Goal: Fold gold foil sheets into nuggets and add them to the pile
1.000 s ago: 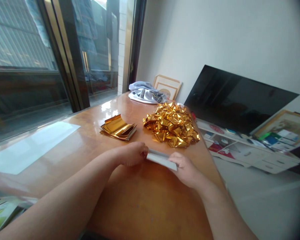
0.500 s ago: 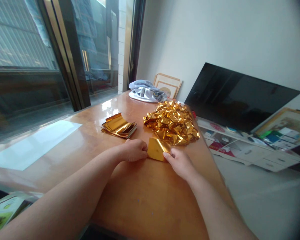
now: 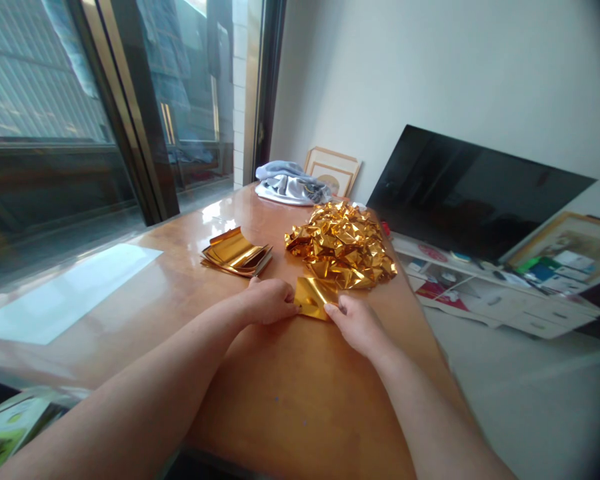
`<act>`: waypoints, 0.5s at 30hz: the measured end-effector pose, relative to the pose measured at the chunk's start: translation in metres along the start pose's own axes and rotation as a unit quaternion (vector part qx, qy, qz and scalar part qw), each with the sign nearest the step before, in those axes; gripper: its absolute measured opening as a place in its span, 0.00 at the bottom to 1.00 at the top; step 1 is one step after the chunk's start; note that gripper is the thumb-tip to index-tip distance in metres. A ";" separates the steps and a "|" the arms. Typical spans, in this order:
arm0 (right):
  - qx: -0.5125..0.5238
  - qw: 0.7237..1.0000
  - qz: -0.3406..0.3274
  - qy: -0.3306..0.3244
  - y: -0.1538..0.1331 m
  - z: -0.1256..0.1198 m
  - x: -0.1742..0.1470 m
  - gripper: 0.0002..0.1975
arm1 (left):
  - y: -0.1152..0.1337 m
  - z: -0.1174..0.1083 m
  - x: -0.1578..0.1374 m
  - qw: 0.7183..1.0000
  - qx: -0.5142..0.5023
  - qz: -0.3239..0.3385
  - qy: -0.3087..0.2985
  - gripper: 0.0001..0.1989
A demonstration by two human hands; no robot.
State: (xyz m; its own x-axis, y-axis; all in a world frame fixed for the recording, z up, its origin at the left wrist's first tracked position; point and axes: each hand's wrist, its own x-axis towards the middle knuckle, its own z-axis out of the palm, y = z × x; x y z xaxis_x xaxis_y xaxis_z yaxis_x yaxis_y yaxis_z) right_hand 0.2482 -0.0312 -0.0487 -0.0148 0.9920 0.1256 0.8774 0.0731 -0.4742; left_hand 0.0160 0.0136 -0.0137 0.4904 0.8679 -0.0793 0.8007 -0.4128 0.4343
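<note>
A small sheet of shiny gold foil paper (image 3: 312, 297) is stretched between my two hands, just above or on the table. My left hand (image 3: 273, 301) pinches its left edge, thumb on top. The right edge is gripped by my right hand (image 3: 354, 323), its thumb pressed on the near corner. Behind my left hand lies a loose stack of gold foil sheets (image 3: 237, 252), curling at the edges. A heap of folded, crinkled gold foil pieces (image 3: 347, 243) sits just beyond the held sheet.
The brown wooden table (image 3: 290, 393) carries a pale blue sheet (image 3: 75, 290) at left and a bundle of cloth (image 3: 291, 183) at the far end. A white cabinet (image 3: 500, 300) and a large television (image 3: 475, 190) stand to the right. Glass doors (image 3: 195, 100) are on the left.
The held foil sheet has bent slightly and now shows a crease or ripple across it. Both hands keep their hold at nearly the same place.
</note>
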 end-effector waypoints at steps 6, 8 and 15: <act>-0.015 1.000 0.003 0.013 0.001 0.002 -0.001 0.18 | 0.004 0.000 0.000 1.000 -0.004 -0.021 0.020 0.15; -0.016 1.000 0.004 0.015 0.001 0.003 -0.001 0.18 | 0.005 -0.001 0.000 1.000 0.002 -0.025 0.015 0.15; -0.017 1.000 0.007 0.017 0.001 0.002 0.000 0.17 | 0.007 0.001 0.000 0.999 0.011 -0.041 0.011 0.14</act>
State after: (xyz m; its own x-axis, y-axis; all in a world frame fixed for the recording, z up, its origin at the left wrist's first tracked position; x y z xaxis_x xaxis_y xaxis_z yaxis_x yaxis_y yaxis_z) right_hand 0.2480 -0.0314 -0.0507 0.0138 0.9887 0.1495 0.8930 0.0551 -0.4466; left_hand 0.0218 0.0107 -0.0112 0.4152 0.9050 -0.0932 0.8451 -0.3457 0.4079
